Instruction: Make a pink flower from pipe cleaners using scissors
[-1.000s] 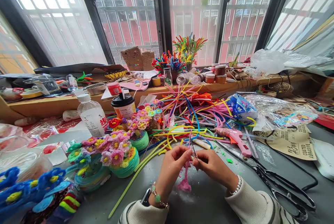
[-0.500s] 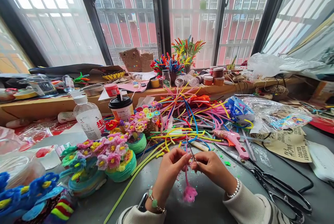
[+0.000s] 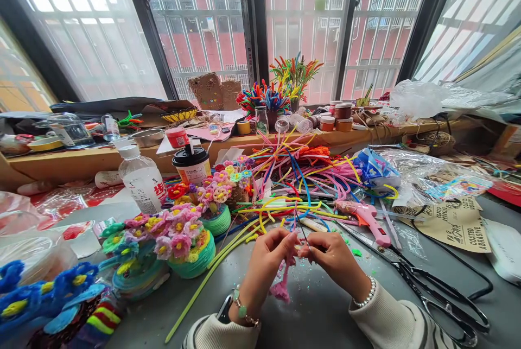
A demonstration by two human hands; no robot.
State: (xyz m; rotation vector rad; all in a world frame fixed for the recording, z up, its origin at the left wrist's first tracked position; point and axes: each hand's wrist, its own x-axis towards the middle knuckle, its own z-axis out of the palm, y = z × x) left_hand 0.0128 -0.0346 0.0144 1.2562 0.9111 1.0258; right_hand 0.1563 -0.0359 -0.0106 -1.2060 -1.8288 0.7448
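My left hand (image 3: pixel 266 262) is closed, thumb and forefinger pinching the stem of a pink pipe-cleaner flower (image 3: pixel 280 290). The fuzzy flower head hangs below the fingers, tilted to the left. Close beside it, my right hand (image 3: pixel 336 265) is closed in a pinch on a thin dark strand (image 3: pixel 301 227), which slants up and left from the fingertips. Whether this is wire or a slim tool I cannot tell. The fingertips of both hands nearly meet and hide part of the stem.
Finished flower pots (image 3: pixel 191 254) stand at left, near a plastic bottle (image 3: pixel 142 183) and a lidded cup (image 3: pixel 191 167). Loose pipe cleaners (image 3: pixel 285 170) heap up beyond my hands. At right lie a pink glue gun (image 3: pixel 366 219) and large black scissors (image 3: pixel 439 294).
The pink flower head has swung up and to the left and now tilts. Both hands keep their pinches in nearly the same place. The whole view has shifted slightly.
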